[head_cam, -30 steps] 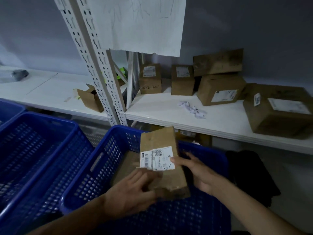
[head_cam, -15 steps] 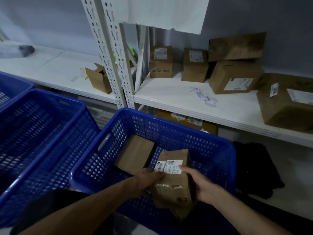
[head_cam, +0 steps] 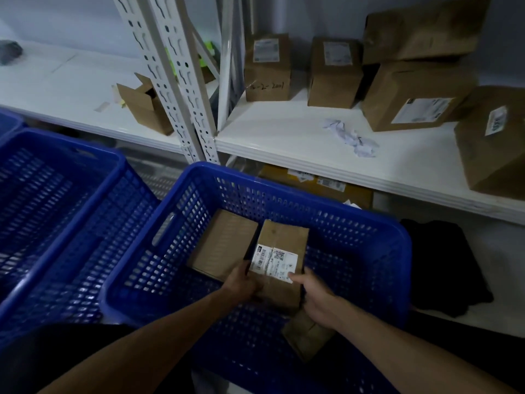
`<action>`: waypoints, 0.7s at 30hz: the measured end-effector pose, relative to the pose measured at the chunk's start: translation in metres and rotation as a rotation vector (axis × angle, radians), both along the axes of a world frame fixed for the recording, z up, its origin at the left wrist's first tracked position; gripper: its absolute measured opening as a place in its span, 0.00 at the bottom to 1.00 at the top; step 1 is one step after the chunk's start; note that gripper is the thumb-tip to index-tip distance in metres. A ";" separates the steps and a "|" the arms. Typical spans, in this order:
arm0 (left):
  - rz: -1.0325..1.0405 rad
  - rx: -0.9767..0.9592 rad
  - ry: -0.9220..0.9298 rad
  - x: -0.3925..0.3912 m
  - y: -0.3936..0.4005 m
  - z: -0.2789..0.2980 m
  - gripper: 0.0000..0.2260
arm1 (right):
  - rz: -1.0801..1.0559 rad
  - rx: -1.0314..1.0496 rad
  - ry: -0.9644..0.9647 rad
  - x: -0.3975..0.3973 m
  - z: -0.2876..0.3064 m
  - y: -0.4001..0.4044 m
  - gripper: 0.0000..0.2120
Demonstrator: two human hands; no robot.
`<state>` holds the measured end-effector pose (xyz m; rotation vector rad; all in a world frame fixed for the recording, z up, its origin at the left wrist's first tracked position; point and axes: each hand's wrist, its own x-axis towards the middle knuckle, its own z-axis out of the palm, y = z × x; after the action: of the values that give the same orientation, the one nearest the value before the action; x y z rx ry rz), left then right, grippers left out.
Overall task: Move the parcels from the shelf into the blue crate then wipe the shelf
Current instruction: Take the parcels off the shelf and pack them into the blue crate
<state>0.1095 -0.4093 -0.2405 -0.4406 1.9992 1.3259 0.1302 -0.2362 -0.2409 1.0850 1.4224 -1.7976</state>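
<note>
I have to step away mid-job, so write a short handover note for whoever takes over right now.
Left hand and right hand: both grip the labelled parcel, held low inside the blue crate.
In the crate: a plain parcel beside it, another under the right wrist.
Left: five parcels on the shelf, plus crumpled paper.
Shelf not yet wiped.

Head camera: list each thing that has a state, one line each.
Labelled parcel: held by both hands, low in the crate.
Blue crate: holds parcels, not full.
Small box: flaps open.
Paper: crumpled on the shelf.
Left hand: gripping.
Right hand: gripping.
</note>
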 end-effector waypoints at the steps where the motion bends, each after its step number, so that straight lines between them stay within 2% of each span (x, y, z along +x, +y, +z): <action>1: -0.013 -0.011 0.008 -0.001 -0.002 -0.008 0.22 | 0.001 0.006 -0.007 -0.003 -0.008 -0.002 0.31; 3: -0.055 -0.043 0.038 -0.005 -0.007 -0.020 0.27 | -0.019 0.029 -0.024 -0.008 -0.018 -0.008 0.27; 6: -0.182 -0.159 0.082 -0.012 -0.010 -0.022 0.27 | -0.004 0.013 -0.015 -0.014 -0.031 -0.023 0.21; 8: -0.356 -0.334 0.033 -0.021 -0.013 -0.021 0.36 | -0.011 0.079 -0.005 -0.022 -0.041 -0.032 0.27; 10: -0.456 -0.501 -0.042 -0.028 -0.013 -0.027 0.34 | -0.007 0.164 -0.005 -0.028 -0.047 -0.033 0.34; 11: -0.443 -0.520 -0.060 -0.029 -0.014 -0.033 0.32 | -0.010 0.189 -0.022 -0.031 -0.050 -0.032 0.34; 13: -0.413 -0.502 -0.076 -0.028 -0.013 -0.037 0.32 | -0.047 0.185 -0.054 -0.034 -0.055 -0.026 0.27; 15: -0.434 -0.454 -0.054 -0.026 -0.011 -0.037 0.29 | -0.069 0.140 -0.065 -0.036 -0.053 -0.017 0.13; 16: -0.476 -0.435 -0.033 -0.024 -0.011 -0.035 0.27 | -0.073 0.135 -0.066 -0.038 -0.050 -0.012 0.11; 17: -0.504 -0.423 -0.008 -0.021 -0.009 -0.032 0.25 | -0.077 0.134 -0.064 -0.040 -0.049 -0.007 0.14; 19: -0.498 -0.406 -0.018 -0.014 -0.008 -0.034 0.22 | -0.071 0.131 -0.023 -0.044 -0.047 -0.001 0.25; 21: -0.505 -0.405 -0.046 -0.006 -0.009 -0.035 0.19 | -0.069 0.108 0.010 -0.043 -0.041 0.002 0.29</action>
<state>0.1037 -0.4186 -0.2759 -0.1241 2.1528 0.6008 0.0876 -0.2338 -0.2821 1.1952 1.5197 -1.7937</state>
